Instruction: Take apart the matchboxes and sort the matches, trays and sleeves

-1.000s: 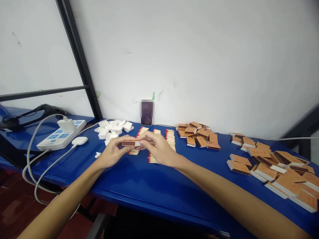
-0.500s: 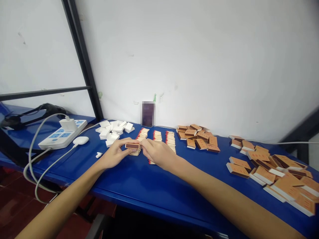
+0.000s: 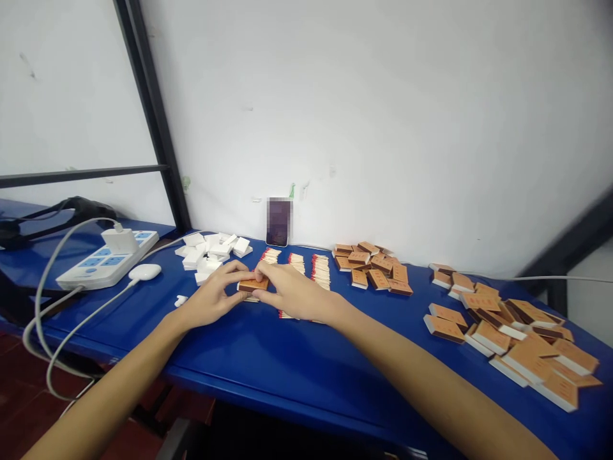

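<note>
A brown matchbox (image 3: 251, 285) is held between both hands above the blue table (image 3: 268, 364). My left hand (image 3: 216, 295) grips its left end with thumb and fingers. My right hand (image 3: 287, 291) is closed on its right end, the thumb at the near side. Behind and beneath the hands lie rows of red-tipped matches (image 3: 320, 271), partly hidden by my hands. White matchbox trays (image 3: 211, 249) are heaped just beyond my left hand.
Brown matchboxes (image 3: 378, 265) form a pile at the back, with a larger heap (image 3: 522, 338) at the right. On the left are a power strip (image 3: 103, 262), cables, a white charging puck (image 3: 145, 273) and a white earbud (image 3: 181, 300). A phone (image 3: 279, 223) leans on the wall.
The matchbox has turned from showing its dark striking side to showing its brown top. My right hand has shifted left, its fingers now over the box's right end. The view has moved slightly.
</note>
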Motion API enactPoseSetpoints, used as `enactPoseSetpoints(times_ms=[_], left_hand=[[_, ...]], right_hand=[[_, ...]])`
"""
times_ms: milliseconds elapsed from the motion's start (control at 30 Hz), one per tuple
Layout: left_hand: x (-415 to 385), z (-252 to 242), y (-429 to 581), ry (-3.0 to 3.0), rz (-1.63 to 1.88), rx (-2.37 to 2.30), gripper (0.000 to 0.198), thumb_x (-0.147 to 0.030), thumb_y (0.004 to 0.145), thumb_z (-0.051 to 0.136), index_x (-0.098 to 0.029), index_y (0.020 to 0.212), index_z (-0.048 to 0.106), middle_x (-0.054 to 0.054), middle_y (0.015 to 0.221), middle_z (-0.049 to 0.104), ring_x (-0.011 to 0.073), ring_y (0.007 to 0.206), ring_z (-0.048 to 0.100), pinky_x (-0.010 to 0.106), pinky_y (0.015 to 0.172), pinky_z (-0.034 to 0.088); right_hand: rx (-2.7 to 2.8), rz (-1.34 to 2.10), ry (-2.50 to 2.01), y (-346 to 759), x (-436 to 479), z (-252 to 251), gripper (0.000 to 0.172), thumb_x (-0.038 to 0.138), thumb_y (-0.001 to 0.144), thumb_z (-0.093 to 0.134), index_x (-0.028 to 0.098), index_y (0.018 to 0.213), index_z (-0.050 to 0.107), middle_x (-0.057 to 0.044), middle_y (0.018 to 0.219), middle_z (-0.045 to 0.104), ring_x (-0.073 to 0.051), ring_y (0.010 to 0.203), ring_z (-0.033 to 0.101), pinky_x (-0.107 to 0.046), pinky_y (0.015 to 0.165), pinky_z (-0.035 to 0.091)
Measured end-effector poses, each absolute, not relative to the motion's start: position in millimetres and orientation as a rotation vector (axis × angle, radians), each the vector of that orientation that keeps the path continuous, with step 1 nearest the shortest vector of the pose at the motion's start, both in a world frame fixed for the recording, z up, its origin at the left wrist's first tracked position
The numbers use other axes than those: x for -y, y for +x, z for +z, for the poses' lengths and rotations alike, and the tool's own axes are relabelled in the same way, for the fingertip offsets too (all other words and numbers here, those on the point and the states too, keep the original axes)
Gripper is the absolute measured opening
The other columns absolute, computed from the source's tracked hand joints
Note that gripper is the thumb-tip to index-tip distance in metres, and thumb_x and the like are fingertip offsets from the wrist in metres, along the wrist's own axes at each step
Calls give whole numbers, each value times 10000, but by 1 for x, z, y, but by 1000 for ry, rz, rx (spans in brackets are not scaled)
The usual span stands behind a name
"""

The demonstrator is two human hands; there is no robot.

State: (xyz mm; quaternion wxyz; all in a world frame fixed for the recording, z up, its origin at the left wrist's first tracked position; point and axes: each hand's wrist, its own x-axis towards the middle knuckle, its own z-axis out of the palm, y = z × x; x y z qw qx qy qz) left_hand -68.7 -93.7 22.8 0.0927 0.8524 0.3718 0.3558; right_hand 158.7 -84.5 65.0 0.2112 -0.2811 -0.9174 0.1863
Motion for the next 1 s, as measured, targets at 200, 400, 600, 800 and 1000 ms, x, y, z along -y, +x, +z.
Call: enactPoseSetpoints(times_ms=[200,400,600,800,1000], left_hand=[[101,24,-81,2579,974,-1121,304,-334,915,586,-248,1183,700,83,1172,695,247,1068,650,402,947,529],[100,21,-86,2601,946,-1142,282,-351,873,652,-268,1129,736,68,1141,727,246,1041,674,401,934,546],[95,16,-93,2667,929,-1163,274,-366,861,675,-290,1113,750,62,1136,727,255,1075,660,432,972,525],[92,14,-94,2663,895,-1154,282,-336,861,666,-291,1130,739,46,1094,741,237,1026,663,405,931,534],[91,13,-99,2657,870,-1217,293,-327,857,653,-282,1136,730,43,1099,741,236,1013,662,394,925,525]], right_hand=[[2599,204,-910,152,83,43,137,278,942,542,184,1043,542,-88,1021,655,-212,896,615,-298,686,408],[2660,12,-916,144,86,33,94,194,915,520,156,957,595,-102,995,656,-213,928,612,-307,711,438],[2720,-117,-915,139,87,33,187,231,951,506,121,1003,648,-134,998,671,-242,960,622,-347,774,472],[2777,-303,-920,138,87,34,222,274,951,540,134,1046,683,-139,1043,691,-281,1021,603,-405,833,457],[2781,-363,-946,142,88,30,247,301,966,536,132,1061,689,-137,1048,698,-283,1020,598,-413,851,436]])
